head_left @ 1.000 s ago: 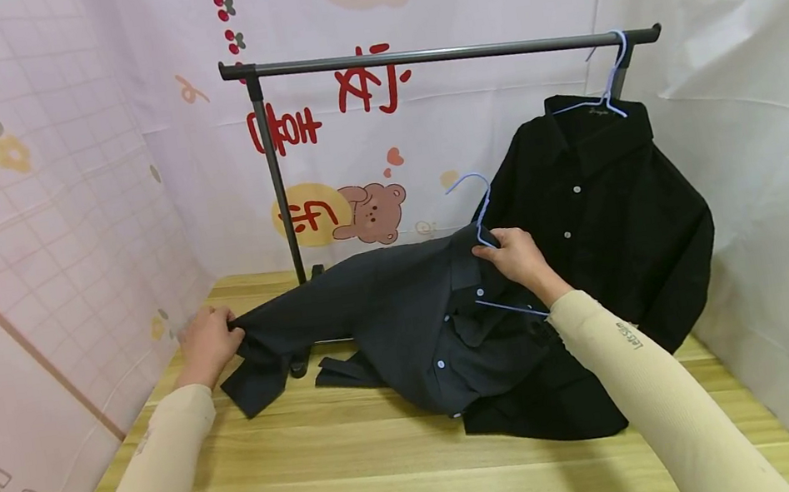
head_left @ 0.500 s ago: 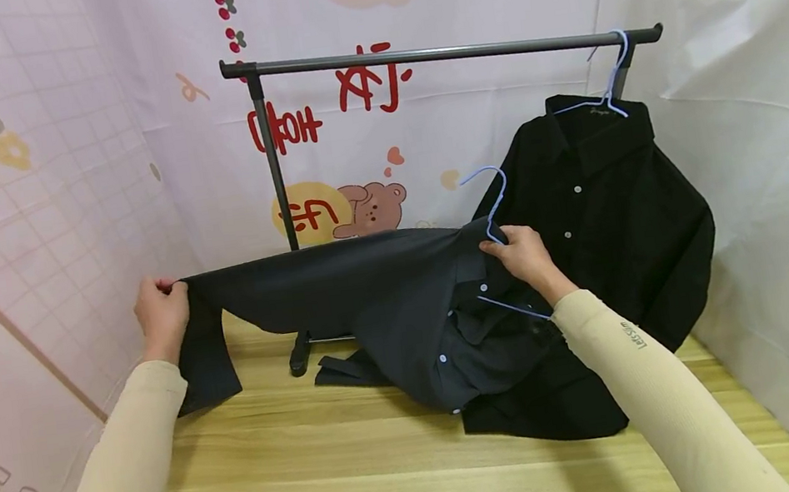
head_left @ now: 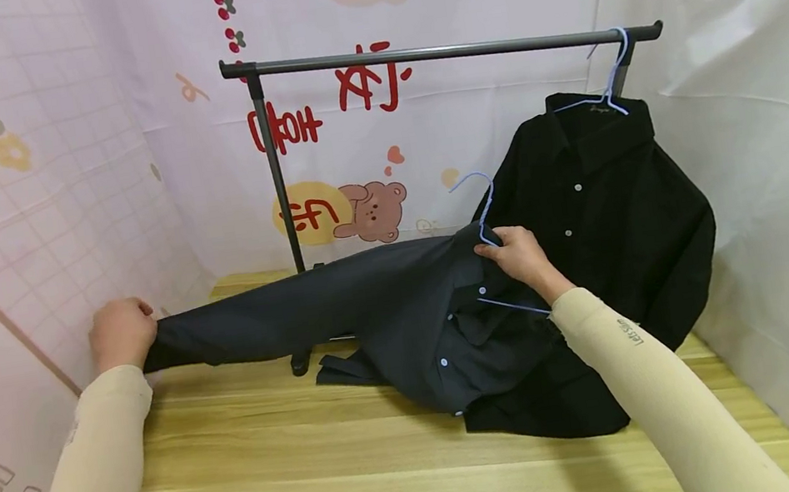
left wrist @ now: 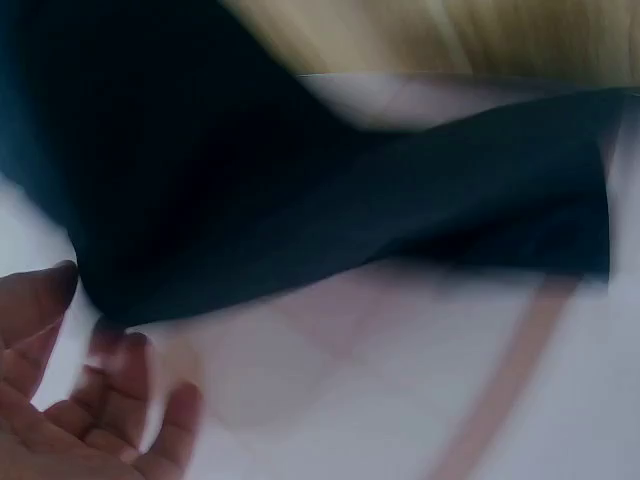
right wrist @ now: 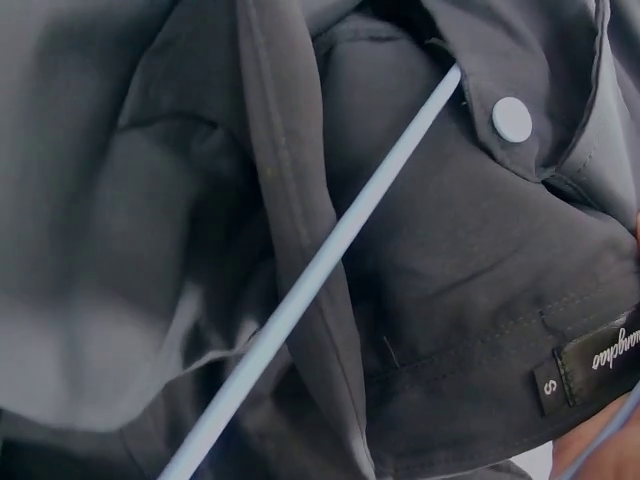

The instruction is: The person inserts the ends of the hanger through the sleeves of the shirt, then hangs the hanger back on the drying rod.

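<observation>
A dark grey button-up shirt [head_left: 387,297] is stretched sideways over the table. My left hand [head_left: 123,334] pinches the end of its sleeve [head_left: 225,333], drawn out to the left. In the left wrist view, blurred dark cloth [left wrist: 300,220] runs from beside the thumb and fingers. My right hand [head_left: 521,258] grips the shirt's collar together with a light blue wire hanger [head_left: 487,203], whose hook points up. The hanger's bar [right wrist: 320,260] slants across the shirt's opening in the right wrist view, near a white button [right wrist: 512,119] and the neck label [right wrist: 600,360].
A grey metal clothes rail [head_left: 428,52] stands at the back. From its right end hangs a black shirt [head_left: 626,222] on another blue hanger [head_left: 614,72], partly behind my right forearm. Below lies a wooden tabletop [head_left: 368,485]. Printed cloth walls [head_left: 27,272] close in both sides.
My left hand has moved left with the sleeve, rising and then lowering, so the sleeve now reaches out straighter. My right hand has shifted only slightly.
</observation>
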A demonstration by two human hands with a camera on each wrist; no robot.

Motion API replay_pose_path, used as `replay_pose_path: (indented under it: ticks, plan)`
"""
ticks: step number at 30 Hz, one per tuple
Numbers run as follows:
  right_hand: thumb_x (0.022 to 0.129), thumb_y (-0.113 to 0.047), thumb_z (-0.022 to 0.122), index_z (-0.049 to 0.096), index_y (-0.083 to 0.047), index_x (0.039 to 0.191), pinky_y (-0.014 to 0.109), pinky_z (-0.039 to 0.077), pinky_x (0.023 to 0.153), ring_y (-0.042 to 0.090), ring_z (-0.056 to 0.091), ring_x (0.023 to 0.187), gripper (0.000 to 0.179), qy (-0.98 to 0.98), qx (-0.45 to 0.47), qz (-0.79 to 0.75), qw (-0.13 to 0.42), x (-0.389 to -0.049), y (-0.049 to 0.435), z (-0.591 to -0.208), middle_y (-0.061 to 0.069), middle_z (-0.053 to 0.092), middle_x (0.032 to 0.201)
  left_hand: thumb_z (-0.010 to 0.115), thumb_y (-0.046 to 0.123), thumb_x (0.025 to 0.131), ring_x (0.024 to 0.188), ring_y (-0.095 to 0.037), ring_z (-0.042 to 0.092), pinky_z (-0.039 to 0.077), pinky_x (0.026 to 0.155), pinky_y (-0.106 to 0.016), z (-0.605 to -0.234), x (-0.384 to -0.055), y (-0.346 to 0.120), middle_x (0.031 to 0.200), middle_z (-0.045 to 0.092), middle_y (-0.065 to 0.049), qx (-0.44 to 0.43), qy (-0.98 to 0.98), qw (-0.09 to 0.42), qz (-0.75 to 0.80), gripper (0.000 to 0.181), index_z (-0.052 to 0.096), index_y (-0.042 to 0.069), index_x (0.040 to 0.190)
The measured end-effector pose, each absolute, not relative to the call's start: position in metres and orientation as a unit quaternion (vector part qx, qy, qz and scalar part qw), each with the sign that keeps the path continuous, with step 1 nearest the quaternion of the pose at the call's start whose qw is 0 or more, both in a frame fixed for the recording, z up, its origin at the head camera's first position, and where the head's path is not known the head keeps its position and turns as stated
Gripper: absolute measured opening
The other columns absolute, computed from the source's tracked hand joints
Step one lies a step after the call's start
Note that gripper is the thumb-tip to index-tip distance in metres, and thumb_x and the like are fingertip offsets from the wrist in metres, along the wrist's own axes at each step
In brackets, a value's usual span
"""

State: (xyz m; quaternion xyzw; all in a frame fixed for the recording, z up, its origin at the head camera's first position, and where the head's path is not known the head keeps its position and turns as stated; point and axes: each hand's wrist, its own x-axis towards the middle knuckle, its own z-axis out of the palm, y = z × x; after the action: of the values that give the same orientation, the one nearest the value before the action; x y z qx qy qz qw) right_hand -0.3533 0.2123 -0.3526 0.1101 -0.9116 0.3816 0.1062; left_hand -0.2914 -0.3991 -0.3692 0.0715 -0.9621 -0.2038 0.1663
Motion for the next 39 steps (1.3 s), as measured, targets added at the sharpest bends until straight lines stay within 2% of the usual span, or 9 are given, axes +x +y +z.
replay_pose_path:
  ticks: [2,4,9,13,19,26,32,36,39]
  plan:
    - [0.096,-0.025,0.068,0.048,-0.009,0.069,0.032,0.037,0.054,0.020,0.045,0.055,0.037,-0.913,0.116,0.377,0.101,-0.353,0.206,-0.354,-0.001,0.041,0.058,0.048,0.006,0.088,0.093,-0.059,0.051,0.042,0.070,-0.066,-0.375,-0.294,-0.394,0.105,0.057,-0.038,0.071,-0.968,0.170,-0.171,0.029,0.065,-0.010,0.106]
    - [0.096,-0.025,0.068,0.050,-0.009,0.070,0.032,0.037,0.054,0.020,0.045,0.055,0.036,-0.914,0.118,0.375,0.098,-0.352,0.202,-0.356,-0.001,0.041,0.058,0.047,0.006,0.087,0.095,-0.060,0.050,0.041,0.072,-0.067,-0.380,-0.299,-0.385,0.106,0.056,-0.038,0.067,-0.971,0.162,-0.163,0.032,0.065,-0.009,0.109]
    - [0.096,-0.023,0.069,0.053,-0.007,0.072,0.033,0.037,0.055,0.021,0.046,0.056,0.032,-0.915,0.122,0.371,0.100,-0.352,0.195,-0.358,0.000,0.042,0.059,0.048,0.013,0.095,0.103,-0.057,0.050,0.039,0.084,-0.070,-0.385,-0.315,-0.346,0.112,0.056,-0.035,0.020,-0.972,0.159,-0.171,0.033,0.064,-0.008,0.115]
    - [0.096,-0.024,0.069,0.055,-0.008,0.073,0.033,0.037,0.056,0.021,0.047,0.058,0.031,-0.916,0.120,0.371,0.096,-0.352,0.193,-0.358,0.001,0.044,0.060,0.056,0.018,0.099,0.110,-0.053,0.050,0.037,0.093,-0.067,-0.382,-0.329,-0.300,0.118,0.057,-0.032,-0.034,-0.966,0.170,-0.191,0.031,0.064,-0.005,0.119]
    - [0.095,-0.025,0.069,0.061,-0.008,0.078,0.033,0.039,0.057,0.021,0.049,0.059,0.025,-0.915,0.131,0.369,0.097,-0.351,0.186,-0.356,0.000,0.044,0.060,0.063,0.022,0.099,0.119,-0.042,0.051,0.038,0.101,-0.056,-0.374,-0.348,-0.218,0.126,0.059,-0.023,-0.113,-0.946,0.189,-0.237,0.036,0.064,-0.001,0.126]
    - [0.096,-0.024,0.069,0.065,-0.007,0.085,0.033,0.042,0.061,0.020,0.053,0.065,0.021,-0.912,0.156,0.367,0.093,-0.347,0.172,-0.351,0.000,0.048,0.064,0.061,0.033,0.100,0.131,-0.031,0.048,0.035,0.109,-0.048,-0.355,-0.346,-0.126,0.140,0.056,-0.013,-0.215,-0.915,0.154,-0.304,0.049,0.055,0.008,0.142]
    - [0.094,-0.025,0.071,0.071,-0.008,0.094,0.034,0.044,0.063,0.021,0.056,0.068,0.016,-0.906,0.178,0.370,0.104,-0.346,0.162,-0.347,0.002,0.056,0.068,0.061,0.035,0.100,0.132,-0.024,0.048,0.036,0.110,-0.042,-0.348,-0.343,-0.073,0.141,0.055,-0.008,-0.265,-0.879,0.124,-0.376,0.054,0.049,0.013,0.147]
    - [0.093,-0.025,0.072,0.075,-0.009,0.104,0.033,0.048,0.066,0.019,0.060,0.073,0.020,-0.902,0.185,0.373,0.110,-0.345,0.156,-0.345,0.004,0.068,0.081,0.062,0.030,0.100,0.128,-0.022,0.053,0.039,0.108,-0.039,-0.352,-0.344,-0.057,0.137,0.059,-0.007,-0.279,-0.868,0.128,-0.391,0.047,0.054,0.012,0.143]
    - [0.092,-0.026,0.073,0.076,-0.010,0.107,0.033,0.050,0.068,0.019,0.063,0.075,0.022,-0.903,0.188,0.368,0.113,-0.344,0.152,-0.345,0.005,0.072,0.089,0.062,0.026,0.100,0.122,-0.022,0.057,0.044,0.103,-0.039,-0.356,-0.345,-0.055,0.131,0.063,-0.008,-0.276,-0.860,0.129,-0.409,0.039,0.061,0.009,0.135]
